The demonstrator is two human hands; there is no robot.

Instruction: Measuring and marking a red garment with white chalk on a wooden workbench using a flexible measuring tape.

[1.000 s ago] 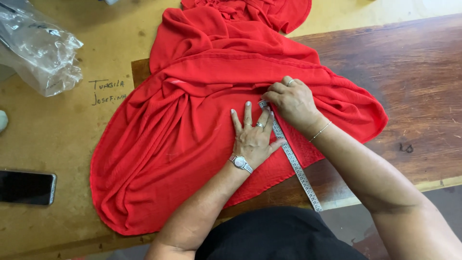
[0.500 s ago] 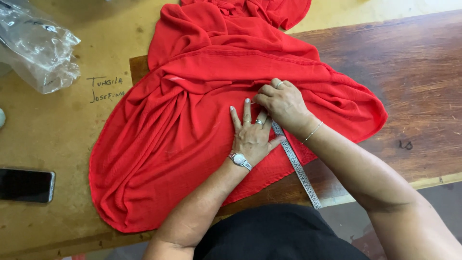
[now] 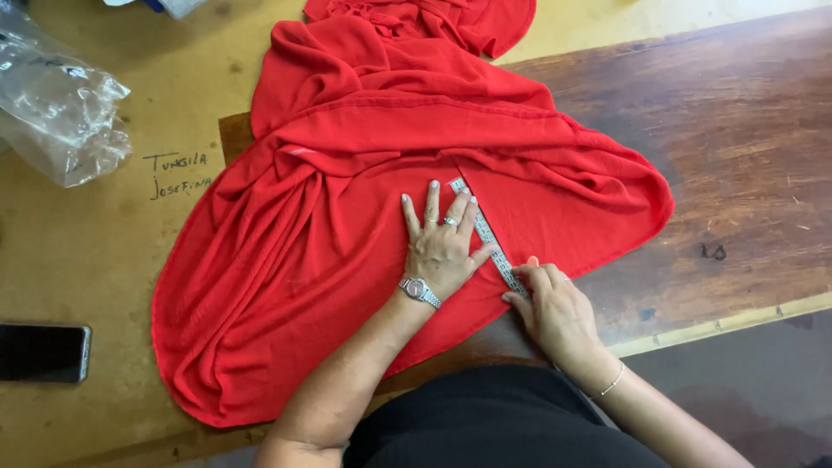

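Red fabric lay spread in folds over the counter, its upper part bunched toward the far edge and its lower hem curving round near me. My left hand lay flat on the cloth with the fingers spread wide, its grip closed on nothing, only pressing the fabric down; a ring showed on one finger and a metal wristwatch sat at the wrist. Just beside that hand, touching its outer fingers, a metal ruler ran slantwise across the cloth, from a point near the folds down toward the counter's near edge. My right hand rested on the ruler's lower end, fingers bent and pinching it against the fabric, so that grip was closed lightly on the ruler; a thin bracelet circled that wrist. Well apart to the left, a crumpled clear plastic bag lay on the lighter part of the counter, and a dark phone lay flat nearer me, clear of the cloth's edge. Handwriting marked the wood between the bag and the fabric.
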